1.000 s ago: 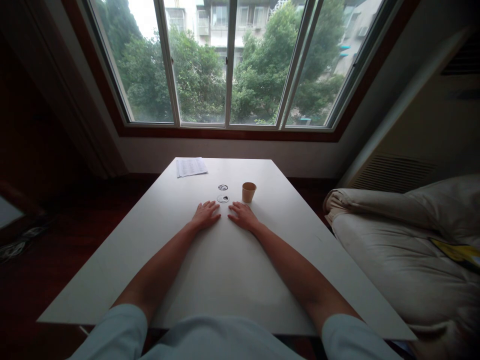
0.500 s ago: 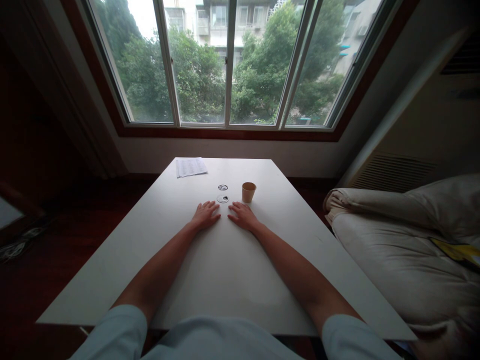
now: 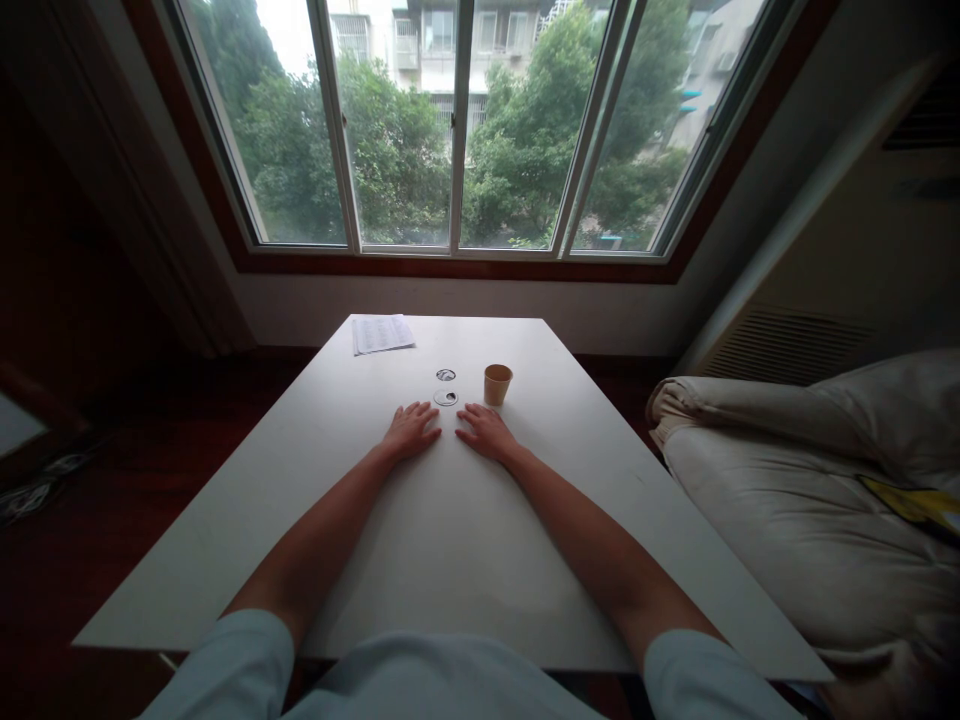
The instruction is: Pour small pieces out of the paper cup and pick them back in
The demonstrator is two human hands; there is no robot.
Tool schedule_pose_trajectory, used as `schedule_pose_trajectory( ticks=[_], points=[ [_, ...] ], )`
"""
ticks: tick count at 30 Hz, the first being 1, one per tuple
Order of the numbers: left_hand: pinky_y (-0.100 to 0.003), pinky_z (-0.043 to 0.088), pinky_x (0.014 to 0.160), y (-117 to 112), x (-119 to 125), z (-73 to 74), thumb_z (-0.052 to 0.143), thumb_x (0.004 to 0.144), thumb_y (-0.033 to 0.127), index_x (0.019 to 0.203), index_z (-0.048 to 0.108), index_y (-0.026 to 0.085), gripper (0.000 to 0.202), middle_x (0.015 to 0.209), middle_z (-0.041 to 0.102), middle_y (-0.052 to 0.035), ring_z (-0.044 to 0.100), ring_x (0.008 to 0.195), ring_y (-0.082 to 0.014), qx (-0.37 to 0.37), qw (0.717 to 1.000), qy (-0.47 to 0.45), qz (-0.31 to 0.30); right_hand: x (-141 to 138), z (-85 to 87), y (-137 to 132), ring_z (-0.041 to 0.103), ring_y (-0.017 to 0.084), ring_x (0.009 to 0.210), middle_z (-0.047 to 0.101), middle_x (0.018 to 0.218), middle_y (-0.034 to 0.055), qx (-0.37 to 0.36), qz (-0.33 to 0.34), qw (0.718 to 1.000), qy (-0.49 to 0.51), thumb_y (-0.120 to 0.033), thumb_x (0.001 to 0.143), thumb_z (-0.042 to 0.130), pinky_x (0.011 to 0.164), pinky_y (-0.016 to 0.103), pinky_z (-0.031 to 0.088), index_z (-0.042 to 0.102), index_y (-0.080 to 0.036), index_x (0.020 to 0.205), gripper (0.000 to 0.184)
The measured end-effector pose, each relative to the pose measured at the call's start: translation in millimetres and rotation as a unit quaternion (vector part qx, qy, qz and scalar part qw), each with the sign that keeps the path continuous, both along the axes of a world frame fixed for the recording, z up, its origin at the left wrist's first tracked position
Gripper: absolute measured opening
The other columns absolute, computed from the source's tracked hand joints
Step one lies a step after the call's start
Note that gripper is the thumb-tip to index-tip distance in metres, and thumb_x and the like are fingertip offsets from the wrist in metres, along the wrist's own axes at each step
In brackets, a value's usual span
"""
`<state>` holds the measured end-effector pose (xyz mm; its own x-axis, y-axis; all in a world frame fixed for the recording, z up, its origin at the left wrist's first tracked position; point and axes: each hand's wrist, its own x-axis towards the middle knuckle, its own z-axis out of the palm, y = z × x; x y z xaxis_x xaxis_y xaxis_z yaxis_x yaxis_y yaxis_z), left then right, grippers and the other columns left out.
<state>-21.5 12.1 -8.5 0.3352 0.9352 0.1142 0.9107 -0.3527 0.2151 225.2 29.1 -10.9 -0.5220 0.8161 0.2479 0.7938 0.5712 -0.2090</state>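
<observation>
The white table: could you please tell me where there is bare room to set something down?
The table is bare left of the left hand, right of the right hand, and near the front edge between the forearms. It is crowded ahead of the hands: two discs, paper cup, paper sheet.

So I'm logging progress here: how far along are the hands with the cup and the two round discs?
Nothing looks done: the paper cup stands upright and both discs lie flat on the table. Nothing is in hand; the left hand and right hand rest flat, palms down, short of them. Any handling is left.
</observation>
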Motion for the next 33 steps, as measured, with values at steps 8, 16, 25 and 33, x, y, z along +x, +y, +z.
schedule_pose_trajectory(
  ticks=[8,16,25,33],
  points=[
    [-0.057,0.018,0.119,0.4,-0.4,-0.6,0.04,0.094,0.06,0.147,0.042,0.033,0.06,0.161,0.031,-0.005,0.024,0.149,-0.0299,0.004,1.0,-0.001,-0.002,-0.2,-0.7,0.9,0.037,0.029,0.142,0.044,0.152,0.0094,-0.001,0.0,1.0,0.0,-0.053,0.095,0.05,0.116,0.045,0.029,0.053,-0.026,0.141,0.053],
    [-0.056,0.018,0.12,0.7,-0.7,-2.5,0.041,0.093,0.059,0.147,0.042,0.033,0.06,0.161,0.031,-0.0047,0.024,0.148,-0.0297,0.007,1.0,-0.006,-0.002,0.3,-2.0,0.5,0.036,0.029,0.142,0.043,0.152,0.0095,0.003,0.001,1.0,-0.001,-0.053,0.096,0.049,0.116,0.045,0.029,0.053,-0.026,0.141,0.053],
    [-0.056,0.017,0.12,1.2,-0.5,-2.5,0.041,0.093,0.059,0.147,0.042,0.034,0.059,0.161,0.031,-0.0044,0.023,0.149,-0.029,0.004,1.0,-0.004,0.001,-1.0,-0.1,-0.4,0.036,0.028,0.143,0.043,0.152,0.0091,0.0,-0.003,1.0,-0.003,-0.053,0.095,0.05,0.117,0.044,0.028,0.053,-0.026,0.141,0.053],
    [-0.056,0.018,0.12,-1.4,0.4,0.9,0.041,0.094,0.058,0.147,0.043,0.033,0.059,0.161,0.031,-0.0043,0.024,0.149,-0.029,0.0,1.0,-0.006,0.002,-1.1,3.4,-3.2,0.036,0.028,0.143,0.043,0.152,0.0095,-0.004,-0.003,1.0,-0.002,-0.052,0.095,0.051,0.117,0.045,0.029,0.053,-0.026,0.141,0.053]
  ],
)
